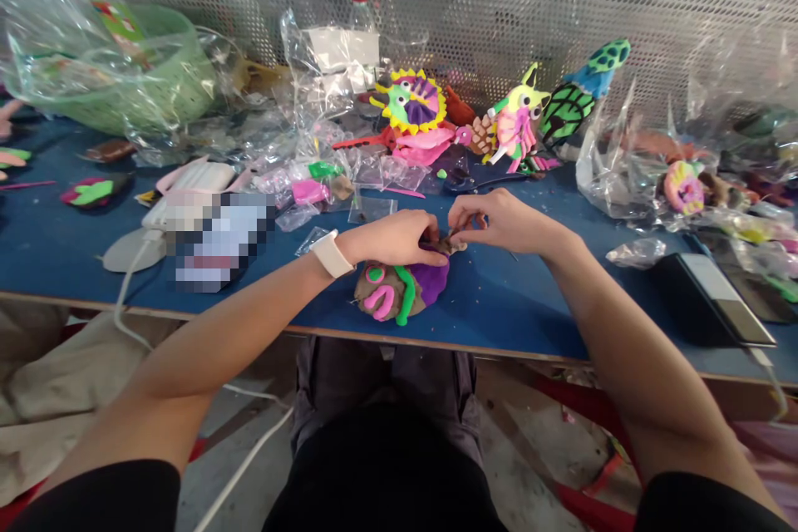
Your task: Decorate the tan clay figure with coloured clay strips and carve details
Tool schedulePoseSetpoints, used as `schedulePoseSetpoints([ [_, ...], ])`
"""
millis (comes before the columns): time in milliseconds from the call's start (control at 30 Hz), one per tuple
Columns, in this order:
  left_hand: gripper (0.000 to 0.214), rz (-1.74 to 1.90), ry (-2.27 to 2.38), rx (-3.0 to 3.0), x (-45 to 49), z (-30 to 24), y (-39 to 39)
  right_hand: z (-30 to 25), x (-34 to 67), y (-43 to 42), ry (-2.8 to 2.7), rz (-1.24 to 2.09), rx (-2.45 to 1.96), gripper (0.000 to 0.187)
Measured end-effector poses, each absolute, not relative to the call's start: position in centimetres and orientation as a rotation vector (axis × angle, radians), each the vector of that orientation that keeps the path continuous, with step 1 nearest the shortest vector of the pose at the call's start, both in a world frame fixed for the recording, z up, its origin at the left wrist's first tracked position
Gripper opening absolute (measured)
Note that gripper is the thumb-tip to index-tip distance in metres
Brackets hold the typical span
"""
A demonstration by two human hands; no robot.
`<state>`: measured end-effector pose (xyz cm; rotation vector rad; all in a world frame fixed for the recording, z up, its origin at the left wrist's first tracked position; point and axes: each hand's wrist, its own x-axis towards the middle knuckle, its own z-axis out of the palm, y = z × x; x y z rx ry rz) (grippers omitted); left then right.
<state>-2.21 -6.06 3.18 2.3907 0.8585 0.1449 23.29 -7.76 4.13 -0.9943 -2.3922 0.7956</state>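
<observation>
A clay fish [425,281] lies on the blue table in front of me. Its brown head has pink lips and a pink-and-green eye; a green strip divides the head from the purple body. My left hand [399,238], with a white band at the wrist, rests over the fish's far side, fingers curled around its upper edge. At the tail end, my right hand [490,220] pinches the brown clay tail [454,244] between thumb and fingertips. The exact contact of the fingertips is partly hidden.
Finished clay animals [416,104] stand at the back against a perforated metal screen. Clear plastic bags and clay pieces lie around. A green basket [180,75] is back left. Phones lie left and right; the right phone [716,295] has a cable.
</observation>
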Motion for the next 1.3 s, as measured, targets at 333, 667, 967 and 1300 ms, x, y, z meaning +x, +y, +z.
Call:
schedulePoseSetpoints([
  [333,0.034,0.147,0.608,2.09,-2.8,3.3,-4.2,3.8,23.5,-7.8,-2.402,0.541,-0.763,0.015],
  [667,0.053,0.24,0.725,1.902,-3.7,3.7,-4.2,3.4,22.8,-8.1,-2.349,0.464,-0.72,0.019],
  [967,0.06,0.755,0.692,1.951,-3.9,5.4,-5.0,1.3,19.3,-8.7,-1.575,1.073,-1.009,0.072],
  [1300,0.044,1.008,0.649,1.944,-3.5,5.1,-5.7,1.3,17.4,-10.1,-1.46,0.677,-0.985,0.058],
])
